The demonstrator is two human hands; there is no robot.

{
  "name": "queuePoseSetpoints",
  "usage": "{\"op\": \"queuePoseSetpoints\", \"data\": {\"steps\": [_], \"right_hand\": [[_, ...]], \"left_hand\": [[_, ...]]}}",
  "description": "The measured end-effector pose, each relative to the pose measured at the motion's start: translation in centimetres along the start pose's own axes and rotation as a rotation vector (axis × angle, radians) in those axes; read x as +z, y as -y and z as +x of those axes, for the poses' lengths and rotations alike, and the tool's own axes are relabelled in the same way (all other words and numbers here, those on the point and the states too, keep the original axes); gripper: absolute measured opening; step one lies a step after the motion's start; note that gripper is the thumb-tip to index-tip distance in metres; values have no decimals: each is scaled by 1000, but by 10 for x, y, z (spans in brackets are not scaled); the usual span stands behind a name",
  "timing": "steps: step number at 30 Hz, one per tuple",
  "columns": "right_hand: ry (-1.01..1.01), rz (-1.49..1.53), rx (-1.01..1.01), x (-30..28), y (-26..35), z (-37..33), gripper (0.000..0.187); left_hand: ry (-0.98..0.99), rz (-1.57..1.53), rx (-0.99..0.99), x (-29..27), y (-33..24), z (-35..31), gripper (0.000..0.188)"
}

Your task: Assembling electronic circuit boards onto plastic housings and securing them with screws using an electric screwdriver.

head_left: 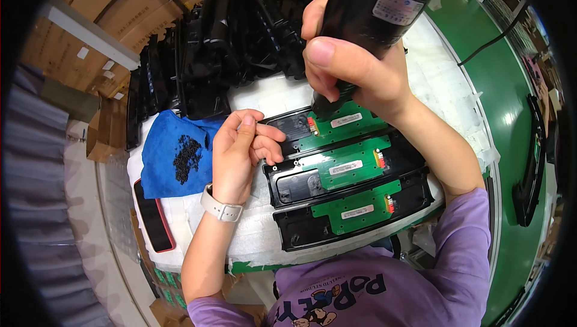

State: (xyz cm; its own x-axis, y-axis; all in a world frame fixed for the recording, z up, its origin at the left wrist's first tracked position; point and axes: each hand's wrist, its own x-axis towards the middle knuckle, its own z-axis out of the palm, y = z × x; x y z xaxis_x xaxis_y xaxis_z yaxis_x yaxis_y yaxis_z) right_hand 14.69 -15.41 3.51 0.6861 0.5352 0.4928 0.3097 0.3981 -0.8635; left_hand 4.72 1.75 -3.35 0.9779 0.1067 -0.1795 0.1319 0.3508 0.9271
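My right hand (363,71) is wrapped round a black electric screwdriver (375,11). Its narrow end points down at the green circuit board (360,122) on the farthest of three black plastic panels (293,127). My left hand (237,152), wearing a pale watch, is beside that panel's left end. Its thumb and forefinger are pressed together; anything between them is too small to name. Nearer me lie a middle panel (291,186) and a near panel (294,231), each with a green board. Left of my left hand, small black screws (187,158) are heaped on a blue cloth (157,168).
Many black plastic housings (222,32) are piled across the far side of the white-covered table (252,237). A phone (154,219) with a red edge lies at the left. Cardboard boxes (129,11) stand behind. On the right runs a green surface (502,146) with a black part (532,165).
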Motion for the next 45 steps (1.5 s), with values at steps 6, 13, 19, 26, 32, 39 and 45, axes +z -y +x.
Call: {"op": "queuePoseSetpoints", "data": {"steps": [6, 13, 19, 26, 32, 39, 45], "right_hand": [[-56, 58, 21, 3, -4, 1, 17], [11, -78, -22, 15, -8, 6, 22], [-18, -168, -189, 12, -13, 3, 21], [-49, 422, -64, 0, 22, -3, 17], [-74, 540, -132, 1, 26, -2, 18], [-94, 576, -136, 3, 25, -7, 20], [-114, 612, -134, 5, 23, -9, 24]], "left_hand": [[-13, 59, -35, 0, -4, -1, 24], [70, -61, -137, 0, -7, 4, 11], [88, 74, -92, -1, -1, 3, 8], [47, 40, 50, 7, -2, -8, 16], [143, -2, 60, 13, 1, -15, 14], [175, 9, 45, 10, 2, -15, 12], [206, 5, 1, 10, 1, -17, 13]]}}
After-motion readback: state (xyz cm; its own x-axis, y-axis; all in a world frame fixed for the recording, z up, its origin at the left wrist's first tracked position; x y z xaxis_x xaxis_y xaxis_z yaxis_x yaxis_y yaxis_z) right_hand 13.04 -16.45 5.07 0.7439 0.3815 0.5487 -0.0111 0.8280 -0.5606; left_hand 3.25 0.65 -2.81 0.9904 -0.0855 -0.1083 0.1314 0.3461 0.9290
